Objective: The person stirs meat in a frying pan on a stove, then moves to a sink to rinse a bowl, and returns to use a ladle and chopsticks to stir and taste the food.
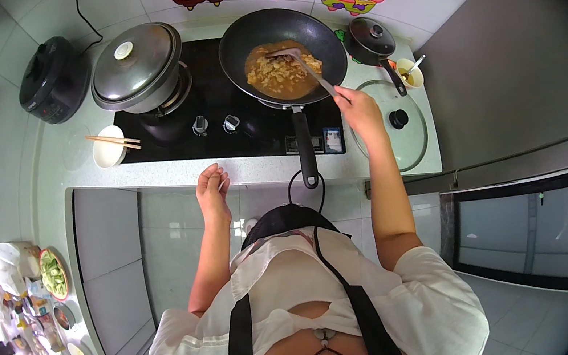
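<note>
My right hand (362, 113) is closed around the handle of a spatula (318, 78). The spatula's head rests in brown, saucy food with pale pieces (276, 76) inside a black wok (236, 56). This wok sits on the right burner, its long handle (304, 145) pointing toward me and untouched. My left hand (212, 188) hovers by the counter's front edge, left of the wok handle. Its fingers are curled together, with a small whitish spot between them that I cannot make out.
A lidded pot (137, 63) covers the left burner of the black stove (168, 140). Chopsticks (113, 141) lie across a white bowl (107, 157). To the right are a glass lid (397, 146), a small lidded pan (370, 40) and a cup (413, 75). A rice cooker (53, 83) stands far left.
</note>
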`<control>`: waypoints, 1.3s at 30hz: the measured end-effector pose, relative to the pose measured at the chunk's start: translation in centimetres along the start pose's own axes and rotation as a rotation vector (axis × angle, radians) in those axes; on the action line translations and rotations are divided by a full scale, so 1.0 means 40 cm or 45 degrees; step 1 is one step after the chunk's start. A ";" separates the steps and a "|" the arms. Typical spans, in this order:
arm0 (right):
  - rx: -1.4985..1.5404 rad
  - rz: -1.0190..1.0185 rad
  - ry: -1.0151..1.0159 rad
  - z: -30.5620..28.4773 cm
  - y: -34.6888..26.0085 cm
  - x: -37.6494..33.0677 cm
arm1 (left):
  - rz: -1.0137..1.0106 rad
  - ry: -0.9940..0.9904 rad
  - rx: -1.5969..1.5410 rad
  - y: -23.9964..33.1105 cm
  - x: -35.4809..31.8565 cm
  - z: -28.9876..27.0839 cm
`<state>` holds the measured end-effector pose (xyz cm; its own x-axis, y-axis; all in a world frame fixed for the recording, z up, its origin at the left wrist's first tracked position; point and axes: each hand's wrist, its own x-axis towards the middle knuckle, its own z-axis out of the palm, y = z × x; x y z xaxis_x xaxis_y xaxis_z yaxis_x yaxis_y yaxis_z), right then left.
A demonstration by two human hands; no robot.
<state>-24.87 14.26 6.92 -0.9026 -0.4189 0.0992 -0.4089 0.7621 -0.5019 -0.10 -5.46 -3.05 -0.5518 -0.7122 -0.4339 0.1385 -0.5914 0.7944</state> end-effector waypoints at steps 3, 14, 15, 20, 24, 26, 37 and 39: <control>0.075 0.106 -0.002 -0.053 0.009 -0.055 | 0.000 0.009 -0.001 0.000 0.000 -0.001; 0.062 0.232 -0.091 -0.088 0.013 -0.101 | -0.005 0.004 0.015 0.006 0.001 0.005; 0.036 0.204 -0.075 -0.091 0.013 -0.106 | 0.000 -0.001 0.012 0.005 0.002 0.003; -0.020 0.170 -0.077 -0.098 0.021 -0.124 | 0.009 -0.002 -0.003 0.009 -0.006 0.007; -0.069 0.157 -0.109 -0.131 0.000 -0.151 | 0.015 0.011 -0.004 0.012 -0.011 -0.001; -0.091 0.124 -0.107 -0.126 0.009 -0.154 | 0.020 0.013 -0.003 0.012 -0.014 0.000; -0.001 -0.128 0.008 -0.061 -0.022 -0.126 | 0.024 0.021 0.001 0.003 -0.026 -0.005; -0.087 -0.181 0.021 -0.048 -0.034 -0.117 | 0.025 0.019 0.002 0.005 -0.032 -0.001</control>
<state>-20.33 16.13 8.77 -0.8370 -0.5169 0.1794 -0.5401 0.7281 -0.4221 0.68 -4.67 -2.36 -0.5366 -0.7292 -0.4247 0.1478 -0.5768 0.8034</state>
